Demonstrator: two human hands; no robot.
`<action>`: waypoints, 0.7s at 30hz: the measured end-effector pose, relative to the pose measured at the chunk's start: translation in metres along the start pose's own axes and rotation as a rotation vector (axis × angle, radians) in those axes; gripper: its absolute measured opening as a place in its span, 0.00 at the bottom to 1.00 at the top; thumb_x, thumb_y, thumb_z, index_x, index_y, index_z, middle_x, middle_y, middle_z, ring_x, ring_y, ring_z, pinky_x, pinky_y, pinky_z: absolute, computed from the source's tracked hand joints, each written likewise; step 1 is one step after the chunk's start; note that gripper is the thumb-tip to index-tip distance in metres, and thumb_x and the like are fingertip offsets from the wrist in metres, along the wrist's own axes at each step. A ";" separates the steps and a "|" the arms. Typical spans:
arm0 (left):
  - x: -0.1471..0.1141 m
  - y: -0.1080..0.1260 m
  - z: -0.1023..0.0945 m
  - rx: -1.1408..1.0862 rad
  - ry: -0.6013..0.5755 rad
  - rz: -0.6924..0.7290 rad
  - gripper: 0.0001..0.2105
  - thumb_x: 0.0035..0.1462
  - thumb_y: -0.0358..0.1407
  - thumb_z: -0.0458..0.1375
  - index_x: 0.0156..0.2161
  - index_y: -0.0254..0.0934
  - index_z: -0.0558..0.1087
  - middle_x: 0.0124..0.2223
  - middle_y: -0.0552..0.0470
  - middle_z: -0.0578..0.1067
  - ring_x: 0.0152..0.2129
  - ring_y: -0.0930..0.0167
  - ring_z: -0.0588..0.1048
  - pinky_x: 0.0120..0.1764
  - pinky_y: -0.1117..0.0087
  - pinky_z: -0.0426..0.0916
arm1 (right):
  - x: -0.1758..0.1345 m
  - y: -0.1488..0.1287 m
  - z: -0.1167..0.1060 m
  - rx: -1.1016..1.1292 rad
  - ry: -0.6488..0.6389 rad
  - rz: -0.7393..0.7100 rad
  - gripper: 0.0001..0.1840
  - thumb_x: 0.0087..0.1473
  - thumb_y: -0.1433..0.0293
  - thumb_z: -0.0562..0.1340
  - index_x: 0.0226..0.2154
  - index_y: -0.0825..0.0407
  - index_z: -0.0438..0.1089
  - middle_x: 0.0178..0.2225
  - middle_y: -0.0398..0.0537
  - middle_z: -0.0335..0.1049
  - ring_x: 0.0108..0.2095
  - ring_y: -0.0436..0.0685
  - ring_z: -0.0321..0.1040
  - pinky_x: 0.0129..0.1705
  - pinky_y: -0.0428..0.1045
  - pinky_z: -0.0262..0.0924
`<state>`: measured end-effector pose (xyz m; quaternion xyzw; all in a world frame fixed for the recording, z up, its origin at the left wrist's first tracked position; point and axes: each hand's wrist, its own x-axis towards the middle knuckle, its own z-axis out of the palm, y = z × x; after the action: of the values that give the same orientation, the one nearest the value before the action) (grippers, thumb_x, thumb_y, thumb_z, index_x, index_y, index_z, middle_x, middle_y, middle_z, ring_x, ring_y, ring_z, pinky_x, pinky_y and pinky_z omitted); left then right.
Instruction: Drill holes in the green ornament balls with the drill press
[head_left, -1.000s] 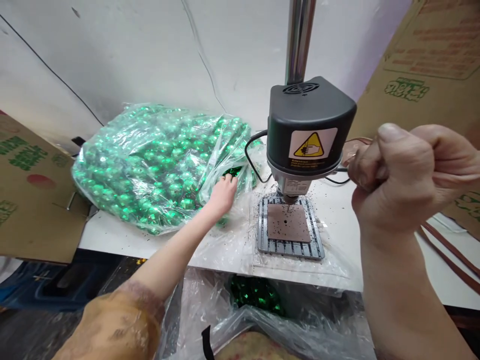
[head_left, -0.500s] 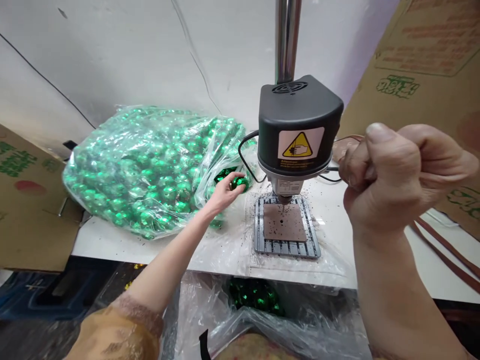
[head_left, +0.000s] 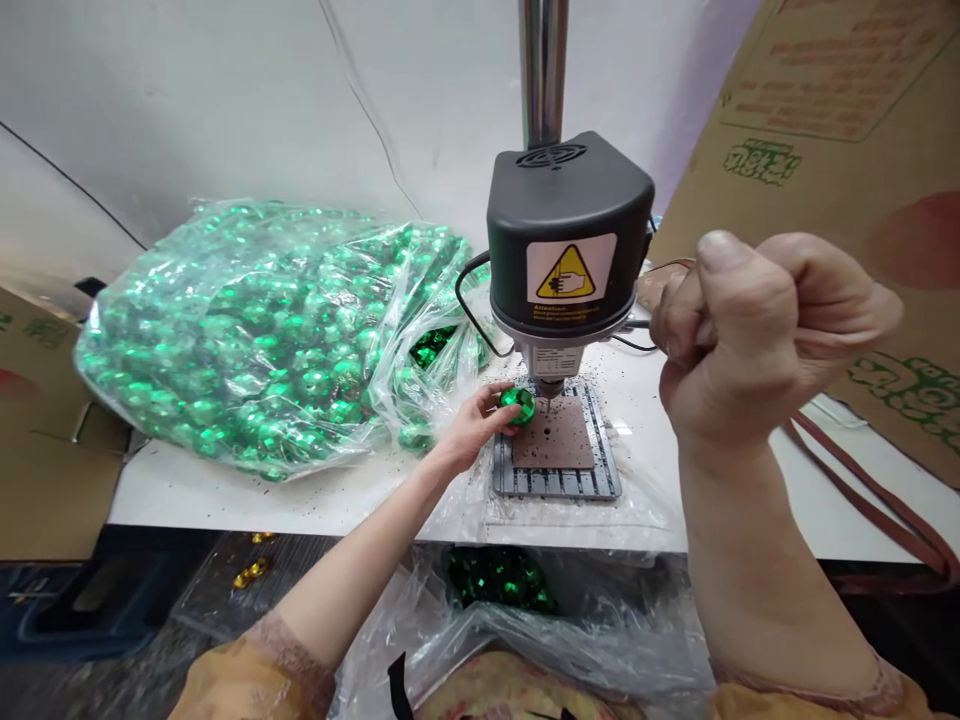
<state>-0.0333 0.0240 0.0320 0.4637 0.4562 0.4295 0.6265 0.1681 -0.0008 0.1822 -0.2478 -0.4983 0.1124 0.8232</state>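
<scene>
Head view: left hand (head_left: 472,430) is nearer, fingers gripping the green faceted ball (head_left: 519,405) just left of the drill's (head_left: 574,220) bit (head_left: 548,404); round, no long axis I can see. Right hand (head_left: 750,340) is closed around the lever (head_left: 640,324) at the drill's right. Clear bag (head_left: 259,300) left of the drill is full of green balls (head_left: 341,408).

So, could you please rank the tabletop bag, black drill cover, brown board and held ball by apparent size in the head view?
Largest to smallest:
tabletop bag
black drill cover
brown board
held ball
</scene>
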 end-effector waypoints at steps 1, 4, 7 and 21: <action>0.000 -0.003 0.002 0.031 -0.006 0.009 0.31 0.46 0.46 0.75 0.53 0.35 0.73 0.42 0.48 0.80 0.33 0.70 0.79 0.33 0.71 0.73 | 0.000 0.001 0.000 0.014 -0.003 -0.013 0.26 0.57 0.74 0.62 0.14 0.51 0.50 0.13 0.35 0.47 0.15 0.43 0.47 0.21 0.49 0.49; -0.002 -0.009 0.007 0.091 -0.014 0.018 0.34 0.46 0.51 0.74 0.54 0.35 0.72 0.41 0.48 0.80 0.28 0.73 0.77 0.32 0.70 0.73 | 0.001 0.003 0.000 0.030 -0.013 -0.033 0.27 0.57 0.72 0.64 0.14 0.51 0.50 0.12 0.35 0.48 0.13 0.44 0.46 0.19 0.50 0.46; -0.003 -0.011 0.010 0.135 -0.020 0.032 0.34 0.48 0.51 0.73 0.55 0.35 0.72 0.39 0.49 0.80 0.25 0.74 0.76 0.31 0.70 0.73 | 0.002 0.004 -0.001 0.033 -0.015 -0.034 0.26 0.57 0.72 0.64 0.14 0.50 0.51 0.12 0.35 0.49 0.13 0.45 0.46 0.18 0.51 0.46; 0.001 -0.010 0.022 0.284 -0.036 0.113 0.29 0.48 0.48 0.73 0.53 0.37 0.75 0.32 0.55 0.75 0.22 0.77 0.65 0.24 0.74 0.58 | 0.002 0.004 0.000 0.033 -0.018 -0.052 0.27 0.58 0.73 0.63 0.15 0.51 0.48 0.12 0.35 0.46 0.14 0.43 0.46 0.19 0.48 0.48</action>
<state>-0.0100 0.0191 0.0251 0.5800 0.4744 0.3868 0.5375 0.1689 0.0034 0.1818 -0.2199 -0.5099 0.1013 0.8254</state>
